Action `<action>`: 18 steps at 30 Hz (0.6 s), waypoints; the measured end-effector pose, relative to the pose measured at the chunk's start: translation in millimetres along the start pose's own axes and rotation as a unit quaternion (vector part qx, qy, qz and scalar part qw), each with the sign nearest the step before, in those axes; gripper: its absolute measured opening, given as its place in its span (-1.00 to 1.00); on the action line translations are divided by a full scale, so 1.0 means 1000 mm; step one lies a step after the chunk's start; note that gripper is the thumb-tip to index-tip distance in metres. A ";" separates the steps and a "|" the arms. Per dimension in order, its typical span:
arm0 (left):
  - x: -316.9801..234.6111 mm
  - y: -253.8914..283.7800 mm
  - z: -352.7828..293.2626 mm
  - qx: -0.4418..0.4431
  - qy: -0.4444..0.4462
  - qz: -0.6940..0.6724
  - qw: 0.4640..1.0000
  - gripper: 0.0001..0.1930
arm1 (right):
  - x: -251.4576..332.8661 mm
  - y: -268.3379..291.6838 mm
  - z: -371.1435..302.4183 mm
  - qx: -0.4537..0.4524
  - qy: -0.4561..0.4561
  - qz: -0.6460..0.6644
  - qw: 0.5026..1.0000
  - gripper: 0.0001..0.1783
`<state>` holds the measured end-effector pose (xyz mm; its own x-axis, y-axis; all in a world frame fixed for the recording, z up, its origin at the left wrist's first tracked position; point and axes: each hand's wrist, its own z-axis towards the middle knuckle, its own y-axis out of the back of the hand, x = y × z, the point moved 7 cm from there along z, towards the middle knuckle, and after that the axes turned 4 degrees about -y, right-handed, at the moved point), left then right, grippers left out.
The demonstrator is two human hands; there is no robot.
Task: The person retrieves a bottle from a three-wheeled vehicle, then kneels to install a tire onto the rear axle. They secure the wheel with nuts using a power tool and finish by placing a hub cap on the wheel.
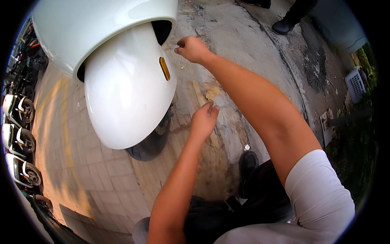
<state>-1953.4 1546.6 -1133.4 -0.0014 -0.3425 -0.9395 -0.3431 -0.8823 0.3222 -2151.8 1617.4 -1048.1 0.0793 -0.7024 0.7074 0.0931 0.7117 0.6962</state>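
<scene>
The white front fender (126, 89) of a scooter fills the upper left, with an amber reflector (164, 68) on its side. Above it curves a larger white body panel (101, 28), and part of a black tyre (150, 144) shows below. My right hand (194, 49) is beside the panel's dark opening, apart from it, fingers curled in toward the thumb. Lower and nearer, my left hand (204, 120) hangs right of the fender, thumb and fingers drawn together. Neither hand visibly touches the scooter. Anything in the fingers is too small or hidden to make out.
Several parked white scooters (24, 140) line the left edge on brick paving (85, 162). Another person's dark shoe (283, 26) is at the top right. A white plastic crate (355, 84) stands at the far right. A dry leaf (212, 90) lies on the rough concrete.
</scene>
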 end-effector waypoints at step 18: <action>-0.149 0.126 -0.221 0.102 0.047 0.243 0.964 -0.53 | 0.009 -0.020 0.038 -0.139 0.092 0.070 0.984 -0.55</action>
<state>-1789.2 1415.1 -927.4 -0.1256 -0.7352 -0.6661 -0.5012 -0.5324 0.6821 -2190.5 1597.8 -1051.1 0.2861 -0.6063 0.7420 0.3337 0.7889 0.5160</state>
